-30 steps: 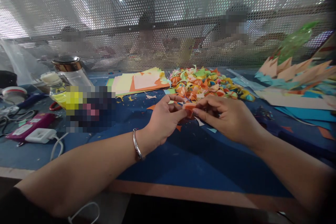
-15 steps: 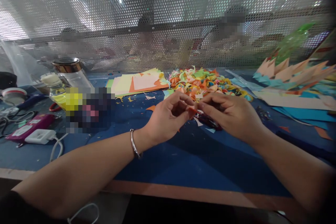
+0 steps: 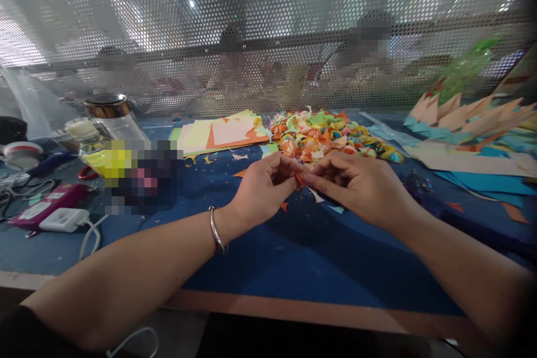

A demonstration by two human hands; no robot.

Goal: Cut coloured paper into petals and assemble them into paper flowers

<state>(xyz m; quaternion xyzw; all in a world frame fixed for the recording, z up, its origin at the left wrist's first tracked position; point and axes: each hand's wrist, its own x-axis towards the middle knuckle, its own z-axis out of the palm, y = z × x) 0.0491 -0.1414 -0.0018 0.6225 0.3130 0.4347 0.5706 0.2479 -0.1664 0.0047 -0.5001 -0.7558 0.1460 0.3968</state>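
- My left hand (image 3: 262, 187) and right hand (image 3: 356, 184) meet fingertip to fingertip over the blue mat (image 3: 293, 257), both pinched shut on a small orange paper (image 3: 300, 180).
- The paper sits between the two sets of fingertips, just above the mat and just in front of the scrap pile (image 3: 331, 137); only a thin folded edge shows, so I can't tell its full shape.
- A smooth metal bangle (image 3: 216, 229) rings my left wrist.
- The mat looks matte and soft, dusted with tiny paper snips and a few orange triangles.
- The pile is a heap of curled, crumpled bits in orange, yellow, green and pink.
- Left of it lies a flat stack of sheets (image 3: 220, 131), pale yellow with an orange one showing.
- On the right, cut card (image 3: 470, 123) in tan and teal lies in pointed, saw-tooth shapes.
- Far left: a clear jar (image 3: 111, 114) with a shiny metal lid, a pink box (image 3: 44, 207) and a white charger (image 3: 62, 219) with its cable. Both carry labels, too small for me to read.
- A perforated metal screen (image 3: 268, 39) stands along the back, with people blurred behind it.
- A wooden edge (image 3: 302, 310) borders the mat on my side.
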